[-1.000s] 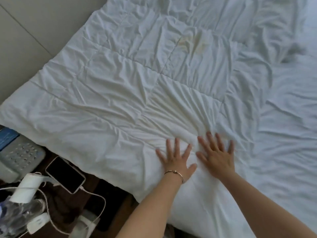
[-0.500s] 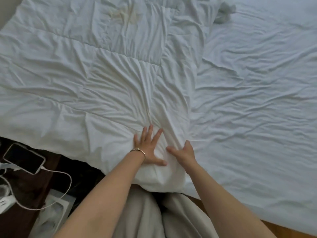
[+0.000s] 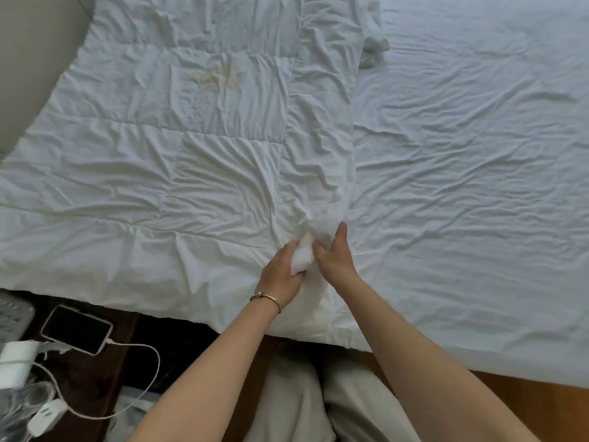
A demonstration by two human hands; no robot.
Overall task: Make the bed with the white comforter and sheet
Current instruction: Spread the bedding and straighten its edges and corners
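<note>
A white quilted comforter [image 3: 178,173] lies folded over the left half of the bed, creased, with a faint yellowish stain near its top middle. The wrinkled white sheet [image 3: 471,193] covers the right half. My left hand [image 3: 282,272], with a bracelet on its wrist, grips a bunched fold at the comforter's near right corner. Right beside it my right hand [image 3: 336,256] curls into the same bunch of fabric, thumb pointing up along the comforter's edge.
A dark nightstand [image 3: 105,371] sits at the lower left with a phone [image 3: 76,333] on a white charging cable, a white adapter and a power strip. Wooden floor [image 3: 516,397] shows at the lower right. A grey wall [image 3: 35,59] borders the bed's upper left.
Both hands went from lying flat on the comforter to curling into its near right corner and bunching the fabric. The view drifted right, then back a little to the left.
</note>
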